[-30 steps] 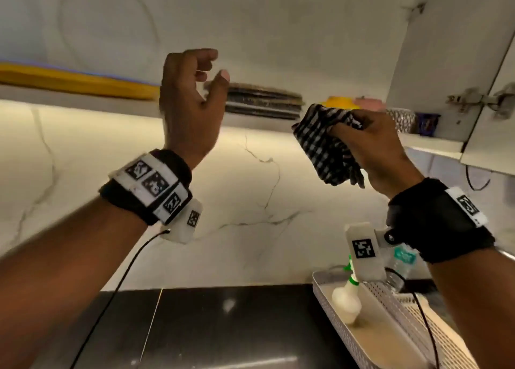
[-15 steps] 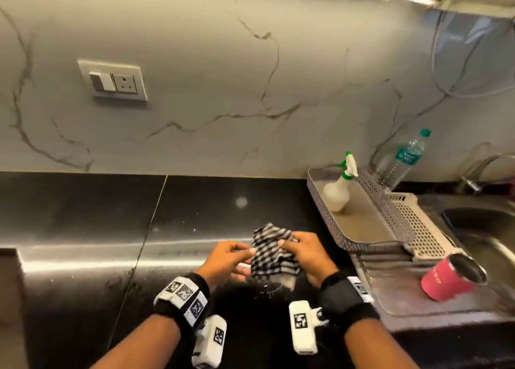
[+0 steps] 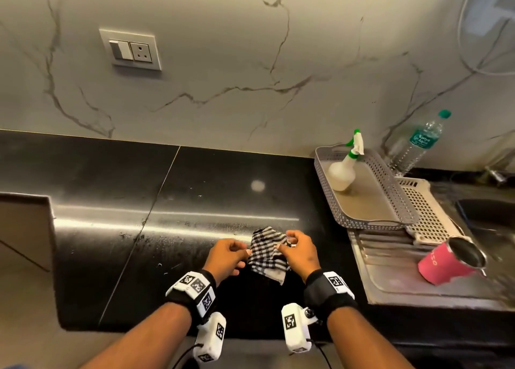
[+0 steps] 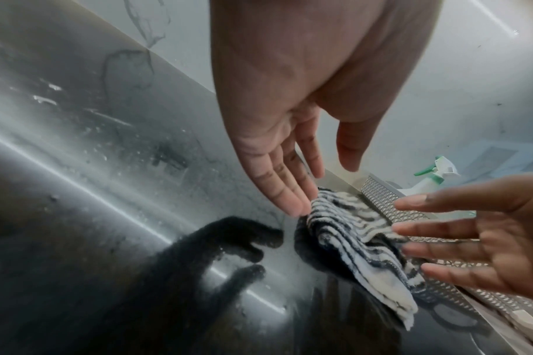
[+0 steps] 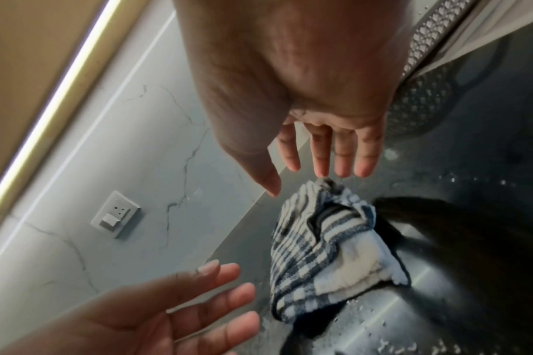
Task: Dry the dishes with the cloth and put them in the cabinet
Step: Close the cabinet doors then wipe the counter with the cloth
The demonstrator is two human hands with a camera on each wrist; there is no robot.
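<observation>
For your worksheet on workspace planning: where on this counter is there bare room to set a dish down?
Free: black countertop left of the checked cloth, up to the wall. Crowded: right side, with grey tray holding the spray bottle, and the pink cup on the drainboard.

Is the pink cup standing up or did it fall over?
Tipped over. The pink cup lies on its side on the steel drainboard beside the sink, with its open mouth facing right, so its shiny metal inside shows.

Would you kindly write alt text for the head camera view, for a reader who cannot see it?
Both hands, the left hand and right hand, flank a crumpled checked cloth lying on a wet black counter. To the right, a spray bottle stands in a grey tray, and a pink cup lies tipped on the steel drainboard.
</observation>
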